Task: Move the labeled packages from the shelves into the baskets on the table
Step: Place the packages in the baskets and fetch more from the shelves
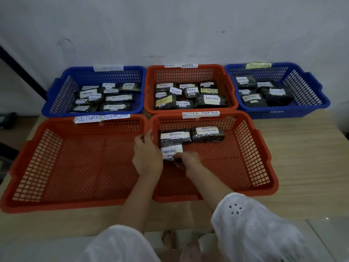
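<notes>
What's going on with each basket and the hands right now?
Back left basket: many packages inside.
Back middle basket: many packages inside.
Back right basket: several packages inside.
Front left basket: no packages.
Front right basket: two packages lying, a third held inside.
Third package: label up, between the hands.
Right hand: grips it.
Left hand: at its left edge, grip unclear.

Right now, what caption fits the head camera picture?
Right hand holds a labeled package in the front-right orange basket, left hand at its wall.

Black package (172,153), white RETURN label up, inside near-right orange basket (245,154).
</notes>
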Motion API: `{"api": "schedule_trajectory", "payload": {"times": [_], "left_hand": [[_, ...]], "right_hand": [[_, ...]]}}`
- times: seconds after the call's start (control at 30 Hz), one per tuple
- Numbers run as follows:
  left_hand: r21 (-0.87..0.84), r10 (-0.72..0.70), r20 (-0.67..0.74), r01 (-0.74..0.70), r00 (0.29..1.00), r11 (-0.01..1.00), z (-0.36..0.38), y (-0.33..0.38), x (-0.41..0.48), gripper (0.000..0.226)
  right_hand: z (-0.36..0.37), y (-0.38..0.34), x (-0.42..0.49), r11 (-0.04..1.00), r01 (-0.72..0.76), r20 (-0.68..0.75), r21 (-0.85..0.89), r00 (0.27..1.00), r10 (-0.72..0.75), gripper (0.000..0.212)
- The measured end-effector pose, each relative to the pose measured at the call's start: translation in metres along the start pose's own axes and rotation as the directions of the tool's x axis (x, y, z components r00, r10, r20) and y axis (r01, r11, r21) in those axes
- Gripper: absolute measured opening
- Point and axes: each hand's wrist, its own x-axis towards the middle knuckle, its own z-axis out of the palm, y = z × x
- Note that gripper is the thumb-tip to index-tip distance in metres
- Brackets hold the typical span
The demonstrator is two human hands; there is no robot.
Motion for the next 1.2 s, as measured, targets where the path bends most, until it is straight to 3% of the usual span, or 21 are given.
{"api": "schedule_trajectory", "payload": {"times": [0.33, 0.47, 0.57, 0.7, 0.83, 1.0, 1.2], "left_hand": [[-0.02, 0.013, 0.002, -0.013, 1.0, 1.0, 0.0, 0.0, -0.001, 0.058], [-0.055, 0.013, 0.028, -0.012, 1.0, 0.998, -0.003, 0.001, 0.001, 0.057], [-0.12, 0.034, 0.076, -0.024, 0.997, 0.992, -0.007, -0.001, 0.002, 0.058], [-0.32, 0.077, 0.16, -0.022, 0.984, 0.947, -0.017, -0.01, 0.002, 0.061], [-0.363, 0.156, 0.122, -0.102, 0.98, 0.926, -0.035, -0.026, -0.008, 0.052], [-0.236, 0.233, 0.065, -0.212, 0.97, 0.948, -0.065, -0.055, -0.029, 0.045], [-0.171, 0.294, 0.127, -0.271, 0.947, 0.947, -0.118, -0.107, -0.07, 0.045]], "right_hand": [[0.003, 0.007, 0.002, 0.978, -0.023, -0.007, -0.208, 1.0, 0.022, 0.015], [0.003, 0.013, 0.003, 0.936, 0.079, -0.053, -0.343, 0.993, -0.103, 0.013], [0.001, 0.016, -0.002, 0.838, 0.143, -0.092, -0.526, 0.97, -0.224, 0.035], [-0.004, 0.014, -0.018, 0.772, 0.158, -0.14, -0.615, 0.942, -0.305, 0.054], [-0.007, 0.009, -0.044, 0.707, 0.272, -0.132, -0.652, 0.879, -0.459, 0.045], [0.006, 0.012, -0.091, 0.559, 0.436, -0.057, -0.705, 0.752, -0.657, 0.037], [0.033, 0.048, -0.159, 0.434, 0.551, 0.056, -0.712, 0.662, -0.748, 0.044]]}}
